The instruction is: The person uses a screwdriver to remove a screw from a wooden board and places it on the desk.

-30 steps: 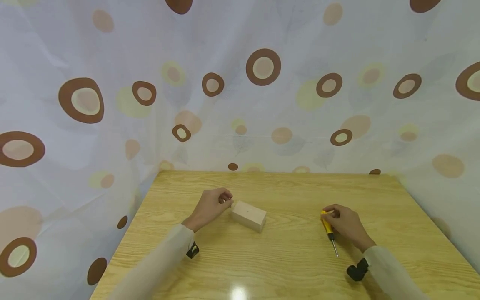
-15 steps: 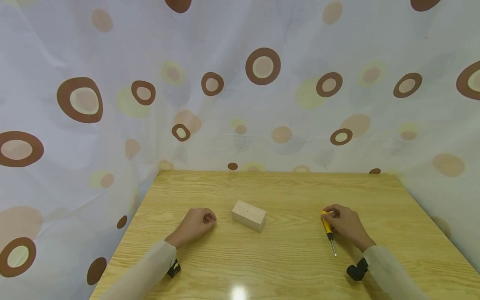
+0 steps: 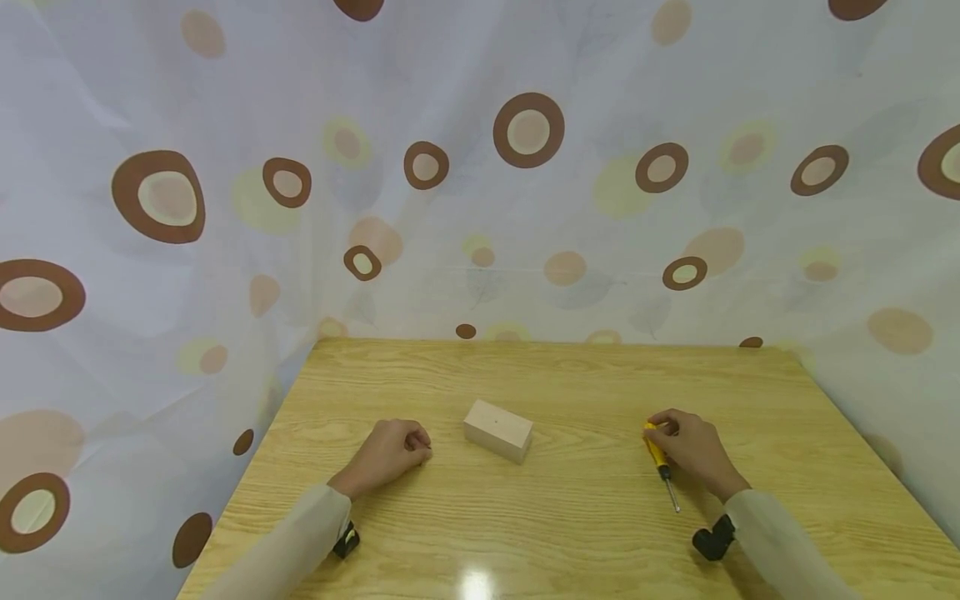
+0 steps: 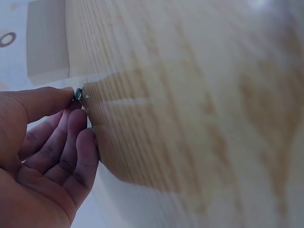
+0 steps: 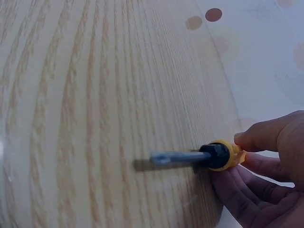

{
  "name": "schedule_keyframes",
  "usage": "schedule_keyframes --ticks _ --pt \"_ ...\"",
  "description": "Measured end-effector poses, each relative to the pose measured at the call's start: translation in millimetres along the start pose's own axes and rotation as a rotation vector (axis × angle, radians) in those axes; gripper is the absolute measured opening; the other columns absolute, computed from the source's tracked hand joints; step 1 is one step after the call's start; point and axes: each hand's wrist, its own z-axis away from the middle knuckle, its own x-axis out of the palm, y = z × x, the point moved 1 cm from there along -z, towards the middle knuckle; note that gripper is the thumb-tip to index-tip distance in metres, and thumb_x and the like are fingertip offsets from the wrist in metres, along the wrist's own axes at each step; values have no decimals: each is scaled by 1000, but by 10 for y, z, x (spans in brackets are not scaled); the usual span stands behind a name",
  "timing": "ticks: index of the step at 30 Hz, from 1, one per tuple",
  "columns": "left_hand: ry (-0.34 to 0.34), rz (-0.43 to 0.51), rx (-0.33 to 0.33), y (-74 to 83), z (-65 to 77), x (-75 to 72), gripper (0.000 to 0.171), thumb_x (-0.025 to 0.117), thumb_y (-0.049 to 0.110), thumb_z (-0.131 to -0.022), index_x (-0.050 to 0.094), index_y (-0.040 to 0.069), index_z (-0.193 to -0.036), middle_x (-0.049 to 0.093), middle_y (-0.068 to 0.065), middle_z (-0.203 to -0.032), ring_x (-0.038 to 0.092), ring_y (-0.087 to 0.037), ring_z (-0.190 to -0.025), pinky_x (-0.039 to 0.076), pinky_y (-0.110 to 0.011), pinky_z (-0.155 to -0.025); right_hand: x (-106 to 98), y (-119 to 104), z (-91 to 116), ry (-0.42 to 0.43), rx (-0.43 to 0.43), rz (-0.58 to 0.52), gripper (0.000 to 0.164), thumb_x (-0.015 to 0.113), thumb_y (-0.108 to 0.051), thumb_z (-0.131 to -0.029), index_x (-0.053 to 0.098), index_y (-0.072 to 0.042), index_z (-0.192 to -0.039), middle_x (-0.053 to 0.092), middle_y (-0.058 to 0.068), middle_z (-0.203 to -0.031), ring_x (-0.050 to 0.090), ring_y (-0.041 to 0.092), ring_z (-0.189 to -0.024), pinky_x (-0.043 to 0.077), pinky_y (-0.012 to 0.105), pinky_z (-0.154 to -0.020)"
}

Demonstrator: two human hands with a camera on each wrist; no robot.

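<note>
On the left of the table, my left hand (image 3: 385,454) pinches a small dark, shiny screw (image 4: 79,94) between thumb and index finger, its details mostly covered by the fingertips. The other fingers curl beneath, close to the tabletop. A pale wooden block (image 3: 498,430) with a small hole in its top lies to the right of this hand, apart from it. Far to the right, my right hand (image 3: 696,447) holds a screwdriver (image 3: 656,452) by its yellow handle. Its black collar and metal shaft (image 5: 183,157) point back toward me, low over the table.
The wood-grain table (image 3: 570,517) carries the block between the two hands. A white curtain (image 3: 480,200) with brown and beige circles hangs behind the table and along both sides. Each wrist wears a small black camera, such as the right one (image 3: 714,538).
My left hand has drawn back from beside the block, leftward and nearer to me, then stayed there. The right hand keeps its place, while the screwdriver's tip has swung slightly.
</note>
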Motion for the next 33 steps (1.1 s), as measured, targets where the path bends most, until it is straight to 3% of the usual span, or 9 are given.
schedule_keyframes --ticks 9,16,21,28,33 --pt "13 -8 -18 27 20 -7 4 74 5 -89 72 7 -92 67 8 -76 61 -5 -69 53 -25 -63 -9 -22 27 -33 -11 -53 38 68 -21 -101 64 8 -125 70 12 -97 65 19 -68 55 30 -58" --pt "26 -22 -48 40 32 -22 6 71 3 -89 71 9 -91 65 8 -72 58 -6 -63 51 -25 -61 -3 -47 -4 -63 -20 -67 40 69 -21 -101 62 8 -126 69 11 -94 66 20 -71 57 30 -60" --pt "16 -20 -62 31 44 -40 7 67 4 -92 71 8 -95 65 8 -73 58 -6 -63 51 -26 -61 -8 -14 -39 -67 -8 -82 43 63 -29 -105 61 6 -130 69 14 -102 68 20 -76 58 30 -63" --pt "36 10 -33 46 10 -213 12 64 15 -103 73 6 -100 69 1 -80 59 -8 -61 51 -29 -56 -182 -4 -56 10 -76 28 47 54 -40 -108 63 -1 -132 69 16 -114 67 30 -97 58 43 -74" --pt "80 -7 17 52 -34 -418 18 63 18 -105 73 3 -104 71 -5 -89 58 -8 -65 51 -28 -62 -351 -65 -4 49 -101 56 48 52 -42 -109 62 -2 -134 69 18 -115 66 35 -100 57 49 -76"
